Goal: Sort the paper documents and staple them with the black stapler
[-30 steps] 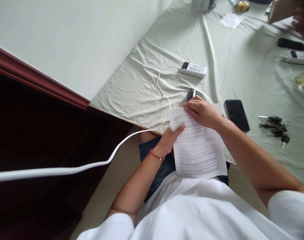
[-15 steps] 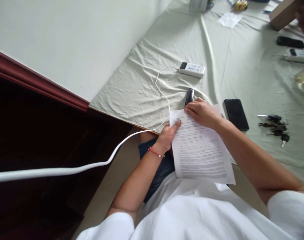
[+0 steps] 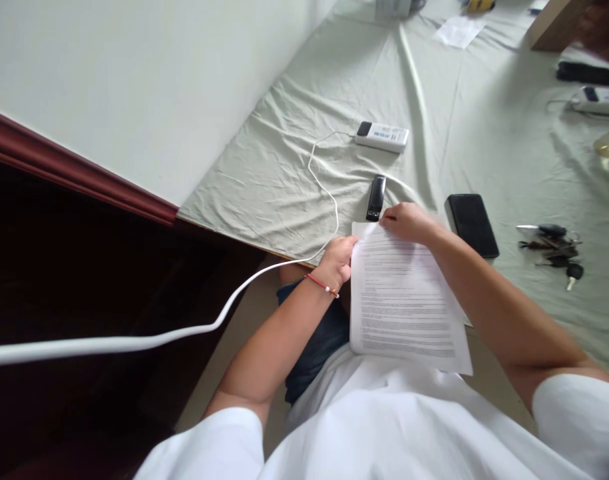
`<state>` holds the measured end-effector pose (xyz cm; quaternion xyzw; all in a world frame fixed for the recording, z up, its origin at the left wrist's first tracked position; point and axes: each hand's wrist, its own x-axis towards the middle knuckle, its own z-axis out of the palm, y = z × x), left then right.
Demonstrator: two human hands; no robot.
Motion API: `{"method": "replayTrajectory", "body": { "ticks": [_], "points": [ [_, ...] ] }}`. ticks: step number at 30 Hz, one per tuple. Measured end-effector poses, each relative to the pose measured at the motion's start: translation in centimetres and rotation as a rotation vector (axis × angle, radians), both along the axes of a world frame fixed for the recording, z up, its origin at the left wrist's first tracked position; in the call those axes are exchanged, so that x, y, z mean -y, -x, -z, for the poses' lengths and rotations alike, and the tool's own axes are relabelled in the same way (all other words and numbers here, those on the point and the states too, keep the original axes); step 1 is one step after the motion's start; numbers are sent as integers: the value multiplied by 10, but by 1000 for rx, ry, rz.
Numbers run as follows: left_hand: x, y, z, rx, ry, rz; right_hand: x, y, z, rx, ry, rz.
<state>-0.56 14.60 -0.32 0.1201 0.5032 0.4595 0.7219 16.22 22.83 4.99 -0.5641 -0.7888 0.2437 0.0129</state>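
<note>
Gripped a printed paper [image 3: 404,300] with both hands, over the lap at the near edge of a table spread with a wrinkled pale green tablecloth [image 3: 489,140]. Closed the left hand [image 3: 340,257] on the upper left edge of the page, and wore a red bracelet [image 3: 324,285] with white beads on that wrist. Closed the right hand [image 3: 409,222], slightly blurred, on the top edge, with bunched fingers. Could not tell whether to count one sheet or several, nor read the small lines of text. Wore a white T-shirt [image 3: 374,413] and blue denim shorts [image 3: 314,360].

Had a slim glossy black object [image 3: 376,197] just beyond the right fingertips, and a black phone-like device [image 3: 472,225] just right of that hand, with a bunch of keys [image 3: 557,248] farther right. Saw a white power bank [image 3: 383,137] behind the slim object, plugged into a white cable [image 3: 324,190] running over the table edge and off to the left. Saw a brown box [image 3: 554,27] near the far right corner, beside a dark blurred shape.
</note>
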Motion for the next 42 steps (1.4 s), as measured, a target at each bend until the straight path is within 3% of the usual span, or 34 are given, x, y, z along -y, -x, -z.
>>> {"method": "replayTrajectory", "body": {
  "ticks": [4,9,16,21,24,27,30,33,42],
  "points": [
    [-8,-3,-9,-124,85,26,-15,-14,11,-50,-41,-10],
    [1,-2,-17,-252,78,105,-31,-25,17,-72,-64,4],
    [7,-7,-9,-375,-17,123,-37,-24,11,-41,-34,101],
    [9,-9,-2,-444,-59,72,-56,-3,2,-194,-154,276],
    [13,-9,-3,-472,-78,44,-71,21,2,-240,-41,283],
    [18,-9,-7,-568,-94,48,-80,42,14,-227,33,215],
    [21,-9,-11,-661,-110,65,-80,55,33,-223,-52,114],
    [23,-10,-13,-691,-118,74,-76,62,47,-258,-108,110],
    [21,-13,-13,-654,-102,70,-69,71,53,-313,-137,208]
  ]
}}
